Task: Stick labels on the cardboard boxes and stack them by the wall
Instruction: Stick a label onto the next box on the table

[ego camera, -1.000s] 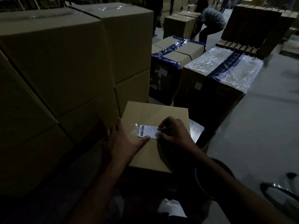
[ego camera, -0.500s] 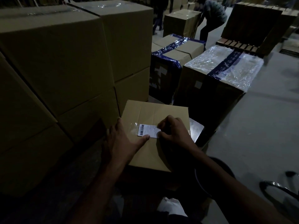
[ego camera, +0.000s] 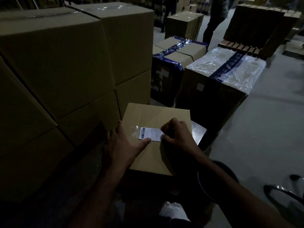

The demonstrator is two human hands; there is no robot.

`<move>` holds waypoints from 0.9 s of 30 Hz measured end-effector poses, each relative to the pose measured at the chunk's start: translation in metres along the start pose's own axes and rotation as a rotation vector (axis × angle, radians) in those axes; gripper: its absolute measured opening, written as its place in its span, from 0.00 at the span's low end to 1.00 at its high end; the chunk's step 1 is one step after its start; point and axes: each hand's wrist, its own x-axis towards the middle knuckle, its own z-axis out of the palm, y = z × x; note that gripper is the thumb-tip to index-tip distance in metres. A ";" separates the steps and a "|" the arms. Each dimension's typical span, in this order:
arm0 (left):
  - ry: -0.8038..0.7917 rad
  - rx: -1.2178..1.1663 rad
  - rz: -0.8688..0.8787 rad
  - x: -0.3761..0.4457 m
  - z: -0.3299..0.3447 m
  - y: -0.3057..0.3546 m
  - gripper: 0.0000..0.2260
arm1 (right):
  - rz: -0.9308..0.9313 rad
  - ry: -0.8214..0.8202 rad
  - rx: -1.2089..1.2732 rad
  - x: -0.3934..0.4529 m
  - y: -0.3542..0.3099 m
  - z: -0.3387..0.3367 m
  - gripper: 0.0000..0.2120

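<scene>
A small brown cardboard box (ego camera: 153, 116) stands right in front of me. A white barcode label (ego camera: 150, 134) lies flat on its top, under a clear strip of tape. My left hand (ego camera: 125, 145) rests spread on the box's left side, its thumb touching the label's lower edge. My right hand (ego camera: 178, 134) has its fingers curled and presses on the label's right end; I cannot tell whether it pinches anything.
Tall stacked cardboard boxes (ego camera: 65, 60) rise on my left. Two boxes wrapped in blue tape and plastic film (ego camera: 220, 74) stand ahead on the right. A person (ego camera: 215, 22) stands at the far back. White paper (ego camera: 172, 211) lies near my lap, bare floor to the right.
Both hands have stayed on the label and box. The person at the back has straightened and stepped slightly; the view has tilted a little.
</scene>
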 end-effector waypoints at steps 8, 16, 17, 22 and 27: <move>-0.019 -0.009 -0.010 0.000 0.000 -0.002 0.58 | 0.007 -0.017 0.132 0.009 0.001 -0.006 0.15; -0.013 0.005 -0.004 0.000 0.000 -0.002 0.58 | -0.004 -0.060 0.035 0.015 -0.003 0.000 0.16; -0.013 0.008 -0.004 0.001 0.000 -0.003 0.58 | 0.005 -0.064 0.045 0.017 -0.004 -0.001 0.16; 0.002 0.003 0.000 0.001 0.001 -0.004 0.58 | 0.029 -0.054 0.061 0.014 -0.010 -0.001 0.13; -0.009 0.011 0.002 0.001 -0.001 -0.003 0.58 | -0.016 0.064 -0.121 -0.002 -0.017 0.009 0.10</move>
